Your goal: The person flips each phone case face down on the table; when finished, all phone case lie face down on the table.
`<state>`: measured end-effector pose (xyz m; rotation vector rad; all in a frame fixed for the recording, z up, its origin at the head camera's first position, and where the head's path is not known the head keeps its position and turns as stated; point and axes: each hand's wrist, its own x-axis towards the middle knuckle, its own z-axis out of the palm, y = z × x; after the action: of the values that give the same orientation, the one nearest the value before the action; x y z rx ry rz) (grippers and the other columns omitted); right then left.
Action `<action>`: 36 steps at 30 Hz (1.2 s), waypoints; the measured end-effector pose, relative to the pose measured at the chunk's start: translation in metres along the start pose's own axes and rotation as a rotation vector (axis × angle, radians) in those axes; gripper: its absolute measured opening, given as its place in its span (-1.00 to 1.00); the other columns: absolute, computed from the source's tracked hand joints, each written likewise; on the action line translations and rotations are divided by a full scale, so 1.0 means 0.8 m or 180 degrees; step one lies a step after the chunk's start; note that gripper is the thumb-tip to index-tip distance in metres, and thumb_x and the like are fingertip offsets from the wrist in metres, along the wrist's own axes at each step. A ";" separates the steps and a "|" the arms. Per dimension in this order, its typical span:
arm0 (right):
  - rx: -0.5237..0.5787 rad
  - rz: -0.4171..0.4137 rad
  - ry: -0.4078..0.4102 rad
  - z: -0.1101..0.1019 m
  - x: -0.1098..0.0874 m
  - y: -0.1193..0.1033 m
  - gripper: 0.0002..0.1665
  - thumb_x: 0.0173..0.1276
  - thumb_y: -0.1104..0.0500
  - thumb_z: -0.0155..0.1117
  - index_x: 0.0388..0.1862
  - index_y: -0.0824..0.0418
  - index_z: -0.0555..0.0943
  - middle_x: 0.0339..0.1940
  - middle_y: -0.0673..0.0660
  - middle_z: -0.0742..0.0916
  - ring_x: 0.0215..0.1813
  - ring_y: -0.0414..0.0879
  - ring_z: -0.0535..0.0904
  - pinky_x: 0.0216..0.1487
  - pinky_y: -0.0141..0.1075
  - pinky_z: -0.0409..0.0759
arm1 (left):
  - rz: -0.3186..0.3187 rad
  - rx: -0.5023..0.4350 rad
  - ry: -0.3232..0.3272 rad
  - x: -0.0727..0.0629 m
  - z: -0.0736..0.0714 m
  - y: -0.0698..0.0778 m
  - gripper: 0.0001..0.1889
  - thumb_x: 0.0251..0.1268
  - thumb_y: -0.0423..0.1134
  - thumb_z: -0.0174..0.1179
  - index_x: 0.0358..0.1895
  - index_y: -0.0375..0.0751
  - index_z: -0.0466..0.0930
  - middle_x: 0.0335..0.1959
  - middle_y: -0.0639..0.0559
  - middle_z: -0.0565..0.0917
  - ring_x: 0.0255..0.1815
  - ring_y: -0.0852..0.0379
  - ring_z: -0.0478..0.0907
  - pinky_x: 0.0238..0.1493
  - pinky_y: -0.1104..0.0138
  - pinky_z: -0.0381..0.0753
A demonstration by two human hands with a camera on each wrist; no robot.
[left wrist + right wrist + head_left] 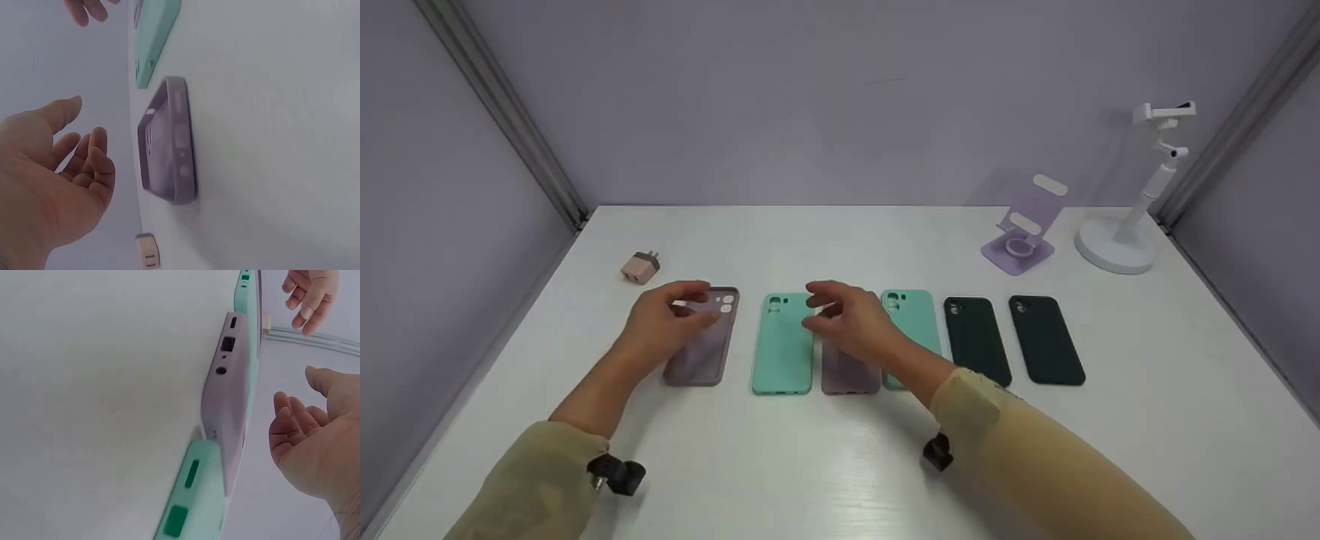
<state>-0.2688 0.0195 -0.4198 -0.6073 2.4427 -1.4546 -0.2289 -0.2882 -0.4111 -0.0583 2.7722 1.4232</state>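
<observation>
Several phone cases lie in a row across the white table. Above the leftmost, a purple phone case (697,364) with its hollow side up, hovers my left hand (660,324); its fingers are loosely bent and hold nothing. A gap separates that hand from the case in the left wrist view. My right hand (859,321), also holding nothing, is over a second purple case (849,375) and partly covers it. On either side of this one lie a mint green case (782,352) and another mint case (913,315), both back side up.
Farther right lie a dark case (979,341) and a second dark case (1048,341). A pink charger plug (637,268) sits at the back left. At the back right stand a purple phone stand (1031,210) and a white stand with a round base (1117,247).
</observation>
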 end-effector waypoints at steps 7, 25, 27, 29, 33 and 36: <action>0.0010 -0.0004 0.0003 0.023 0.013 -0.016 -0.36 0.51 0.13 0.43 0.52 0.07 0.53 0.21 0.12 0.75 0.16 -0.12 0.67 0.12 -0.24 0.68 | -0.0118 0.0002 0.0032 -0.001 -0.020 -0.030 -0.36 0.50 -0.12 0.37 0.54 -0.24 0.43 0.38 -0.24 0.54 0.27 -0.14 0.53 0.03 0.38 0.60; 0.0042 0.0093 -0.0048 0.094 0.053 -0.045 -0.37 0.50 0.11 0.46 0.50 0.10 0.55 0.11 0.04 0.78 0.06 -0.19 0.62 0.10 -0.32 0.62 | -0.0270 0.0089 -0.0176 0.012 -0.018 -0.075 -0.31 0.49 -0.12 0.37 0.59 -0.19 0.38 0.35 -0.26 0.52 0.27 -0.15 0.47 0.19 0.15 0.53; 0.0031 0.0125 -0.0077 0.104 0.057 -0.047 -0.36 0.49 0.11 0.47 0.50 0.10 0.55 0.09 0.01 0.77 0.05 -0.21 0.61 0.08 -0.33 0.62 | -0.0258 0.0146 -0.0192 0.012 -0.018 -0.076 -0.31 0.49 -0.12 0.38 0.59 -0.18 0.39 0.35 -0.26 0.54 0.22 -0.11 0.47 0.14 0.19 0.52; -0.0017 0.0146 -0.0115 0.113 0.061 -0.048 -0.36 0.49 0.11 0.47 0.51 0.07 0.55 0.08 -0.01 0.76 0.04 -0.21 0.60 0.07 -0.33 0.62 | -0.0250 0.0185 -0.0200 0.012 -0.018 -0.076 -0.31 0.48 -0.12 0.39 0.58 -0.18 0.39 0.34 -0.27 0.54 0.16 -0.09 0.47 0.08 0.21 0.51; -0.0183 0.0233 -0.0189 0.128 0.066 -0.046 -0.36 0.50 0.07 0.47 0.51 0.01 0.56 0.08 -0.03 0.74 0.03 -0.21 0.58 0.10 -0.35 0.61 | -0.0215 0.0241 -0.0207 0.011 -0.019 -0.079 -0.31 0.47 -0.13 0.40 0.58 -0.20 0.40 0.33 -0.27 0.55 0.10 -0.06 0.46 0.04 0.24 0.49; -0.0361 0.0323 -0.0233 0.136 0.069 -0.043 -0.36 0.49 0.05 0.48 0.51 -0.02 0.56 0.09 -0.06 0.73 0.05 -0.23 0.58 0.15 -0.35 0.60 | -0.0191 0.0244 -0.0210 0.011 -0.019 -0.081 -0.30 0.45 -0.15 0.42 0.57 -0.20 0.40 0.33 -0.26 0.55 0.07 -0.05 0.46 0.03 0.23 0.49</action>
<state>-0.2658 -0.1054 -0.4409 -0.5403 2.4733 -1.2406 -0.2347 -0.3380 -0.4551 -0.0904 2.7439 1.2805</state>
